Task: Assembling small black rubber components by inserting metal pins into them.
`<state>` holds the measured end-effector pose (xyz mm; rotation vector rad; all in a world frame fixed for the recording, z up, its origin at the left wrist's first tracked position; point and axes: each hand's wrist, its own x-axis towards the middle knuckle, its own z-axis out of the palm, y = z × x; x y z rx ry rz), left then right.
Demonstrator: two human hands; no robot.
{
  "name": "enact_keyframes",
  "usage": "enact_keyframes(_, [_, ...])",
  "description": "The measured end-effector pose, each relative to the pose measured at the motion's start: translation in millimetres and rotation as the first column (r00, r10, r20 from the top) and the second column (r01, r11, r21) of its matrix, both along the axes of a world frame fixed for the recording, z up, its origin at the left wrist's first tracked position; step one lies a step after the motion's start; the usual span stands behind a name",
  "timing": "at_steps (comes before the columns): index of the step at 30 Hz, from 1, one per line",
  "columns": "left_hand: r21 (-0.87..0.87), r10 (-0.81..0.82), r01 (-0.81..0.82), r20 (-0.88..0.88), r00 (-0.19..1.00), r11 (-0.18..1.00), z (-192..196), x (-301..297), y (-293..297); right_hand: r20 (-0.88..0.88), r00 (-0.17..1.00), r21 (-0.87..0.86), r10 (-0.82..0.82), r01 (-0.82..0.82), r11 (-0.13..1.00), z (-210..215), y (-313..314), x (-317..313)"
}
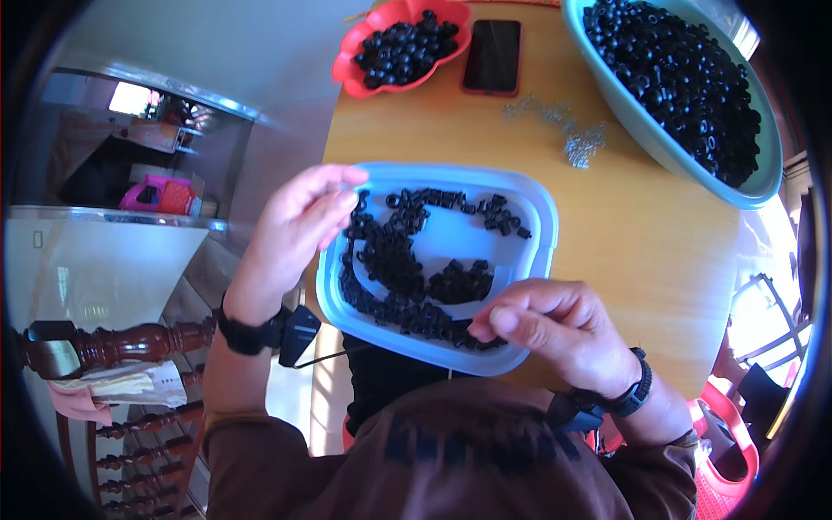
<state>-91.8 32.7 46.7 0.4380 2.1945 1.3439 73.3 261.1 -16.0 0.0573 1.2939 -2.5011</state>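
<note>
Your right hand (pixel 555 334) is nearest to you, over the near rim of the blue lid (pixel 529 260). Its fingers are curled narrow, with the thumb and fingertips pinched together above the black rings (pixel 407 260) at that edge; I cannot tell if one ring is between them. Your left hand (pixel 295 230) is at the left rim of the lid, the fingers bent and close together, the tips touching the rings there. I cannot tell if it holds anything. Both wrists wear a dark band.

The lid lies flat at the near edge of the table (pixel 641 243), a little over the edge toward you. The rings are spread in it in loose groups: one along the left and near side, one row along the far side, and one small heap in the middle.

Behind the lid, some small metal parts (pixel 576 130) lie on the bare wood. Farther left, a red bowl (pixel 360 78) holds more black rings, and a dark phone (pixel 492 55) lies just beside it. At the far right, a big green basin (pixel 633 117) is full of the same rings.
</note>
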Motion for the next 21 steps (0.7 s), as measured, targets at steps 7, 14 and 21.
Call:
enact_keyframes(7, [0.192, 0.441, -0.413, -0.138, 0.887, 0.890, -49, 70, -89, -0.133, 0.922, -0.018, -0.364, 0.365, 0.931, -2, 1, -4])
enact_keyframes(14, [0.165, 0.580, -0.565, -0.058, 0.812, 0.808, -88, 120, -114, -0.285, 0.816, 0.094, -0.503, 0.545, 0.833, -9, 6, -15])
enact_keyframes(21, [0.169, 0.516, -0.491, -0.172, 0.839, 0.855, -85, 128, -113, -0.345, 0.873, 0.119, -0.345, 0.406, 0.906, 4, -10, -7])
